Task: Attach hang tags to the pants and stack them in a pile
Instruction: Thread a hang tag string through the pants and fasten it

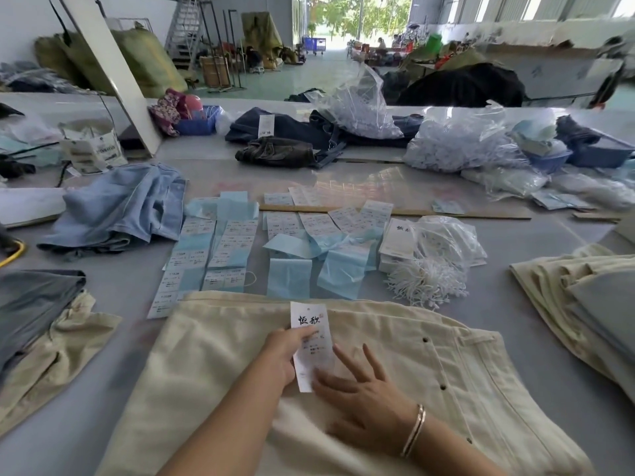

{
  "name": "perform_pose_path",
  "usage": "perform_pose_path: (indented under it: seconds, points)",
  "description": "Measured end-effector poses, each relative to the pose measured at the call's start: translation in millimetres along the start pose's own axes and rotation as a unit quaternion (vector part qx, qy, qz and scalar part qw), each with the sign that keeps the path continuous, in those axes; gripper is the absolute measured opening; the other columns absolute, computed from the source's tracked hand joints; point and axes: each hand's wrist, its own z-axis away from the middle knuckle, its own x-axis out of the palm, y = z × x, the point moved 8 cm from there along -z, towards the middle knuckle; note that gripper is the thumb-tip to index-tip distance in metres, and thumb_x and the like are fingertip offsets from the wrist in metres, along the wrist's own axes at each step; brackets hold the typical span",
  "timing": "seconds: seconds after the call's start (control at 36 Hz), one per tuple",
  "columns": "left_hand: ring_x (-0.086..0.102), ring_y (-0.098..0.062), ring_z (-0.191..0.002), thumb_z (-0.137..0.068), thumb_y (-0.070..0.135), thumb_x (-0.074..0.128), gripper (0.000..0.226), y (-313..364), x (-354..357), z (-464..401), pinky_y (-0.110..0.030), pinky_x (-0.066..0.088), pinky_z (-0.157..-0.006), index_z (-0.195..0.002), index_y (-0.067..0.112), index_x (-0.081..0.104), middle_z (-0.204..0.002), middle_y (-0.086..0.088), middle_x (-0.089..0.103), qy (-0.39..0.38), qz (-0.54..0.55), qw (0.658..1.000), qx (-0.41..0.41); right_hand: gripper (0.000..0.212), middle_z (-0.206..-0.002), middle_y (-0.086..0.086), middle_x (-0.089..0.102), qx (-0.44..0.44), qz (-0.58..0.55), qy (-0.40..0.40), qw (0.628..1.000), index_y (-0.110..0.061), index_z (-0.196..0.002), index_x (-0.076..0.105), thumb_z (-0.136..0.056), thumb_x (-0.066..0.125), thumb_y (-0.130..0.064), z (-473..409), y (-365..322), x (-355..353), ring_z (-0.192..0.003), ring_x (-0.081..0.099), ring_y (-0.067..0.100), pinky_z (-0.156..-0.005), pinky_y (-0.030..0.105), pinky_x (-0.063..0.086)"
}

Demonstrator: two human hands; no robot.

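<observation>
Cream pants (pixel 395 355) lie spread flat in front of me on the grey table (pixel 515 242). A white hang tag (pixel 311 341) with black characters lies on them. My left hand (pixel 283 355) pinches the tag's left edge. My right hand (pixel 364 403), fingers spread and straight, rests on the pants with its thumb at the tag's lower end. More white hang tags (pixel 398 242) sit stacked beyond, beside a bundle of white tag strings (pixel 426 280). Folded cream pants (pixel 577 286) form a pile at the right.
Sheets of printed labels on blue backing (pixel 220 255) lie behind the pants. Light blue jeans (pixel 120 207) sit at the left, grey and cream garments (pixel 41 324) at the near left. Plastic bags of strings (pixel 460 146) and dark jeans (pixel 285 132) lie farther back.
</observation>
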Motion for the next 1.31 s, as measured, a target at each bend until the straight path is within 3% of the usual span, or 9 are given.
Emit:
perform_pose_path:
  seconds: [0.08, 0.19, 0.31, 0.56, 0.72, 0.92, 1.08, 1.22, 1.31]
  points:
    - [0.064, -0.031, -0.072, -0.088, 0.006, 0.066, 0.009, -0.7, -2.4, -2.5, -0.046, 0.055, -0.069, -0.097, 0.006, 0.064, -0.086, -0.016, 0.068, 0.011, -0.029, 0.999, 0.029, 0.035, -0.116, -0.014, 0.068, 0.032, -0.258, 0.038, 0.965, -0.032, -0.112, 0.07, -0.09, 0.046, -0.043, 9.0, 33.6, -13.3, -0.13, 0.047, 0.014, -0.112, 0.036, 0.026]
    - [0.067, -0.026, -0.082, -0.091, 0.019, 0.063, 0.011, 8.0, -3.8, -2.5, -0.038, 0.055, -0.078, -0.099, 0.012, 0.065, -0.091, -0.008, 0.071, 0.079, -0.199, 0.967, 0.142, 0.01, -0.083, 0.006, 0.073, 0.326, -0.289, 0.185, 0.881, -0.013, -0.092, 0.076, -0.087, 0.067, -0.014, 37.6, 152.9, -29.3, -0.076, 0.068, 0.025, -0.073, 0.034, 0.051]
    - [0.064, -0.027, -0.091, -0.092, 0.023, 0.06, 0.018, 14.0, -0.4, 5.1, -0.03, 0.047, -0.076, -0.103, 0.009, 0.064, -0.099, -0.009, 0.069, 0.124, -0.275, 0.933, 0.194, 0.013, -0.093, 0.015, 0.073, 0.501, -0.239, 0.035, 0.831, -0.007, -0.093, 0.075, -0.087, 0.064, -0.011, 58.5, 239.5, 6.4, -0.089, 0.065, 0.033, -0.075, 0.033, 0.045]
    - [0.063, -0.024, -0.087, -0.091, 0.024, 0.06, 0.014, 13.6, -0.5, 4.6, -0.028, 0.045, -0.071, -0.099, 0.013, 0.063, -0.098, -0.006, 0.069, 0.131, -0.295, 0.927, 0.193, 0.038, -0.073, 0.01, 0.064, 0.517, -0.157, -0.059, 0.839, -0.014, -0.057, 0.058, -0.087, 0.058, -0.036, 38.8, 248.9, 36.4, -0.07, 0.059, 0.028, -0.059, 0.027, 0.038]
    - [0.064, -0.024, -0.089, -0.091, 0.025, 0.061, 0.016, 13.5, -0.8, 5.3, -0.026, 0.044, -0.071, -0.101, 0.013, 0.063, -0.099, -0.005, 0.069, 0.132, -0.301, 0.925, 0.191, 0.041, -0.108, 0.019, 0.066, 0.524, -0.118, -0.102, 0.837, -0.006, -0.098, 0.068, -0.097, 0.043, -0.038, 32.3, 254.7, 42.0, -0.099, 0.062, 0.034, -0.075, 0.032, 0.046]
    - [0.065, -0.024, -0.088, -0.09, 0.024, 0.061, 0.014, 13.5, -0.5, 3.6, -0.027, 0.047, -0.072, -0.098, 0.013, 0.062, -0.097, -0.004, 0.069, 0.123, -0.294, 0.928, 0.194, 0.021, -0.087, 0.021, 0.07, 0.552, -0.233, -0.022, 0.8, -0.004, -0.077, 0.067, -0.089, 0.055, -0.017, 39.2, 286.1, 20.9, -0.084, 0.062, 0.035, -0.068, 0.032, 0.041]
    - [0.059, -0.018, -0.079, -0.09, 0.024, 0.061, 0.007, 14.7, 0.0, 3.6, -0.023, 0.038, -0.066, -0.088, 0.02, 0.056, -0.09, 0.002, 0.065, 0.123, -0.299, 0.926, 0.197, 0.021, -0.081, 0.014, 0.066, 0.566, -0.441, 0.2, 0.667, -0.012, -0.073, 0.059, -0.09, 0.047, -0.014, 41.7, 309.2, -13.5, -0.066, 0.058, 0.022, -0.058, 0.025, 0.039]
    - [0.058, -0.014, -0.075, -0.09, 0.024, 0.061, 0.006, 15.5, 0.6, 5.6, -0.021, 0.038, -0.059, -0.089, 0.02, 0.057, -0.085, 0.004, 0.063, 0.121, -0.299, 0.926, 0.195, 0.021, -0.07, 0.0, 0.068, 0.558, -0.538, 0.202, 0.599, -0.015, -0.072, 0.057, -0.09, 0.048, -0.015, 20.9, 311.8, -19.7, -0.062, 0.062, 0.008, -0.06, 0.024, 0.037]
    - [0.06, -0.017, -0.079, -0.09, 0.023, 0.061, 0.004, 15.9, 0.7, 6.0, -0.022, 0.038, -0.065, -0.09, 0.019, 0.058, -0.089, 0.002, 0.066, 0.118, -0.293, 0.929, 0.193, 0.016, -0.059, -0.007, 0.07, 0.54, -0.639, 0.26, 0.483, -0.017, -0.075, 0.05, -0.089, 0.043, -0.017, 13.9, 315.9, -23.2, -0.057, 0.066, 0.002, -0.062, 0.024, 0.039]
